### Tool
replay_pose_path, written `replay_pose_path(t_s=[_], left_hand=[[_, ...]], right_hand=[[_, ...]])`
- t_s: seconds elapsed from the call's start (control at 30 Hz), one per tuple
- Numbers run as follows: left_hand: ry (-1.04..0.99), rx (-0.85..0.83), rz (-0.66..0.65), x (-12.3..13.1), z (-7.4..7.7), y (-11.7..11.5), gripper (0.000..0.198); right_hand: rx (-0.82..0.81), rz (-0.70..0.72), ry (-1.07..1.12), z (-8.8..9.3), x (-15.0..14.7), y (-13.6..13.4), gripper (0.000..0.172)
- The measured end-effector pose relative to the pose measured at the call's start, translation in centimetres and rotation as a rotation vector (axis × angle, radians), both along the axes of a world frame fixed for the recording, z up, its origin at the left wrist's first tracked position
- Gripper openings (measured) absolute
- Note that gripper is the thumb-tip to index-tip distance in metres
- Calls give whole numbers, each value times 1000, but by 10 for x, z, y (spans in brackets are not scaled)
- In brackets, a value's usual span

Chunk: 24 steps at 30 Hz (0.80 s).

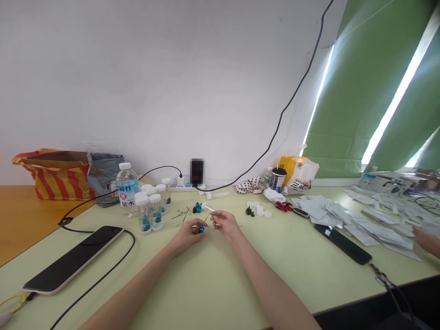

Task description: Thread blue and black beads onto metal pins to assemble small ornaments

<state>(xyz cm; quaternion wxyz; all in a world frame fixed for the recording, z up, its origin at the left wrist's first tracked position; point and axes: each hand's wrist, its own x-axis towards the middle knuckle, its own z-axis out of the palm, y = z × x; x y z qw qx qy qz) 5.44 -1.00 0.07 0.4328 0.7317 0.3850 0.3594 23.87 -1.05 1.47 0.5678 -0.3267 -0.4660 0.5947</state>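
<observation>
Near the middle of the pale green table [195,288], a shiny blue ball [201,229] sits at the fingertips of the left hand [190,233], whose thumb and fingers are closed on it. A thin rod [206,218] slants up from just above the ball toward the right hand [223,222]; that hand's fingers are curled close together beside the rod's upper end, but the detail is too small to tell whether they grip it. Just beyond the hands lie a clear tube with a white end [205,206], a small cluster of blue and black beads [197,207] and, to their left, scattered thin pins [184,214]. Farther left stands a group of clear capped jars [143,214], several with blue balls inside, next to a water bottle [128,195]. To the right of the hands are white caps [260,211] and small black pieces [250,211], then red-handled pliers [283,206] and a spread of white papers [330,211]. A large phone [75,260] lies at the near left, a black cable curving around it, and another phone [342,244] lies by the papers. At the right edge, another person's hand [428,240] reaches in beside the papers. Bags [62,176] stand at the back left, before the white wall [154,82].
</observation>
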Motion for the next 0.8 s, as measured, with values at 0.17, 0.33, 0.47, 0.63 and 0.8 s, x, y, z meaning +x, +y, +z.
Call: replay_pose_path(t_s=[0.17, 0.33, 0.47, 0.63, 0.8], left_hand=[[5, -1, 12, 1, 2, -1, 22], [13, -5, 23, 1, 4, -3, 20], [13, 3, 30, 1, 5, -3, 20], [13, 8, 27, 2, 5, -3, 20], [8, 20, 17, 1, 4, -2, 21]], right_hand=[[9, 12, -2, -1, 0, 1, 35], [10, 9, -3, 1, 0, 0, 35], [9, 11, -6, 2, 0, -1, 35], [10, 4, -10, 4, -1, -3, 36], [14, -7, -20, 5, -1, -4, 36]])
